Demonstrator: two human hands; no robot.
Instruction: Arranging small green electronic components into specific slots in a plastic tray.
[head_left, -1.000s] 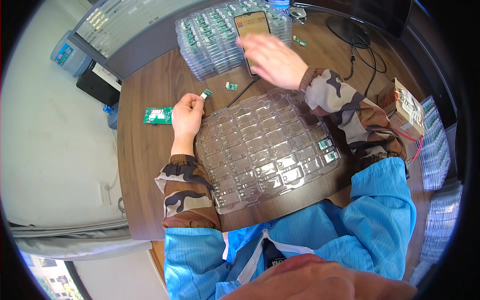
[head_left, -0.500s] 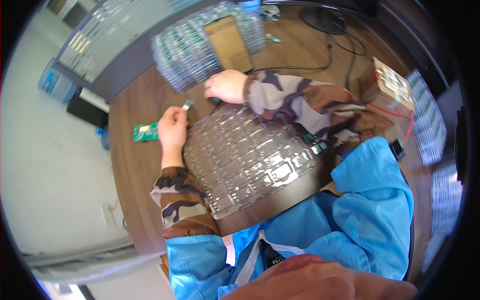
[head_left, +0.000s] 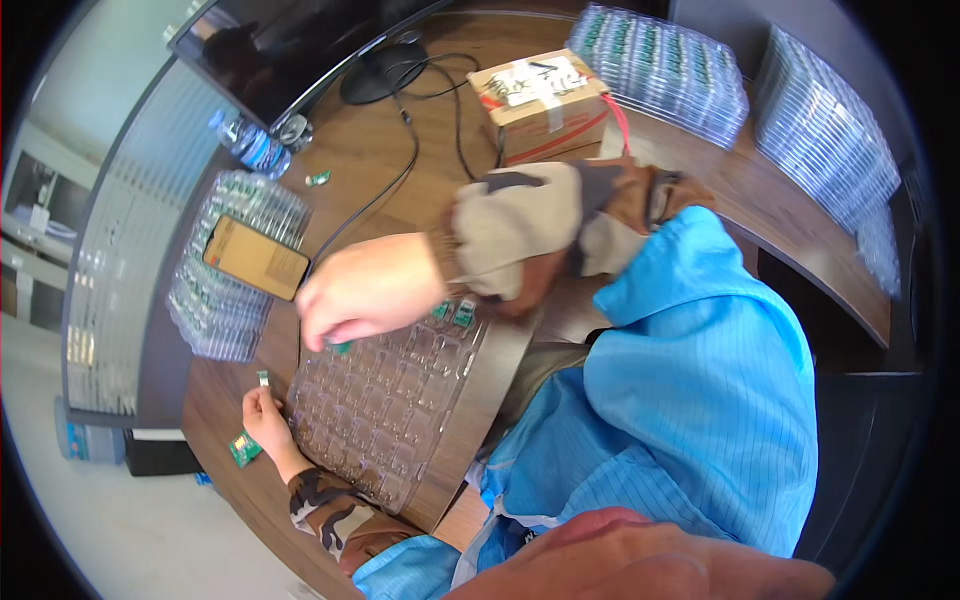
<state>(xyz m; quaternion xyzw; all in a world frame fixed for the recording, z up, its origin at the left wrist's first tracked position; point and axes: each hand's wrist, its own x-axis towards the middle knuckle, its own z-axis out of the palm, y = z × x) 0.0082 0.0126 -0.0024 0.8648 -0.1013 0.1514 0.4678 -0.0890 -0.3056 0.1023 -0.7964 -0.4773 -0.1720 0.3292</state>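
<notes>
A clear plastic blister tray [head_left: 385, 420] with many small pockets lies on the brown desk in front of me. My left hand [head_left: 262, 418] rests at the tray's left edge and pinches a small green and white part [head_left: 263, 378] between its fingertips. My right hand [head_left: 362, 290], blurred by motion, hovers over the tray's far end with a small green part [head_left: 340, 347] in its fingertips. A few green parts [head_left: 455, 312] sit in pockets near my right wrist. A green circuit board [head_left: 243, 448] lies on the desk just left of my left hand.
A phone [head_left: 257, 258] lies on a stack of filled clear trays [head_left: 215, 320] to the left. A taped cardboard box [head_left: 545, 100], a monitor stand [head_left: 385, 72] with cables, a water bottle [head_left: 250, 145] and more tray stacks [head_left: 660, 60] stand farther back.
My right hand has come back from the phone and tray stack to the clear tray's far end. The view has swung round sharply. My left hand stays at the tray's edge.
</notes>
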